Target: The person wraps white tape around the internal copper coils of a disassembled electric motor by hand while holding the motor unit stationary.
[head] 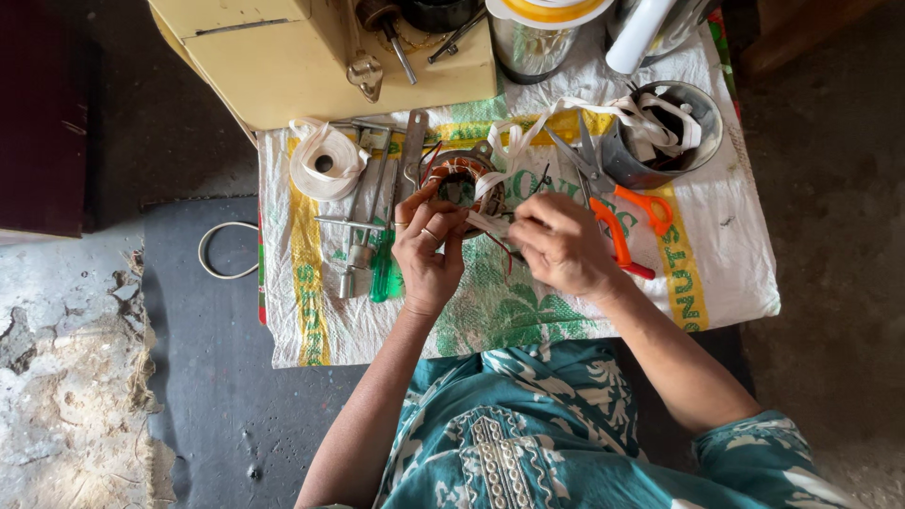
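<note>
While both hands point(490, 240) pinch white tape point(490, 179) at the coil point(459, 179), orange scissors point(627, 226) lie beside.

From my feed, looking straight down: a low work table point(726, 283) draped in a white woven sack cloth printed in green and yellow sits on a dark grey floor point(207, 358). To one side the floor surface breaks into cracked, pale, crumbling concrete point(66, 415). A cream-yellow box-shaped cabinet point(283, 66) stands at the table's far edge, and a dark maroon piece of furniture point(42, 113) fills one corner. Soft, even daylight falls across the scene, with no hard shadows.
</note>
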